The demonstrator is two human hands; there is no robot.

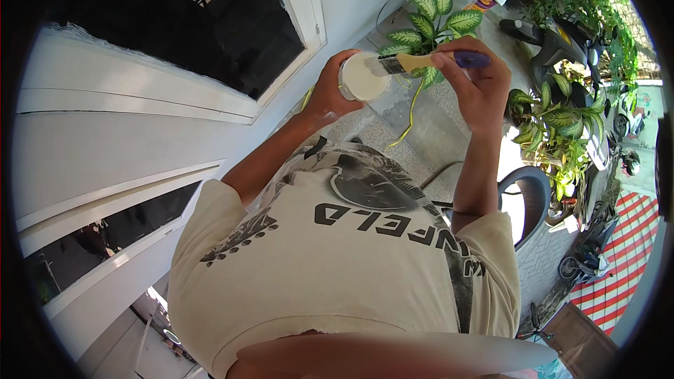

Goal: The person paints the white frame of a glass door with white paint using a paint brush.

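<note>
My left hand is wrapped round a clear round cup full of cream-white paint. In my right hand is a paintbrush with a yellowish wooden handle whose end is purple. Thumb and fingers pinch the handle, and the brush lies nearly level, pointing left. Its dark metal band and bristles reach the cup's right rim. Whether the bristle tips touch the paint, I cannot tell.
A white-framed window with dark glass is at left. Potted plants with pale-centred leaves stand beyond my hands. A dark chair and a parked motorbike are at right. A yellow strip hangs below the brush.
</note>
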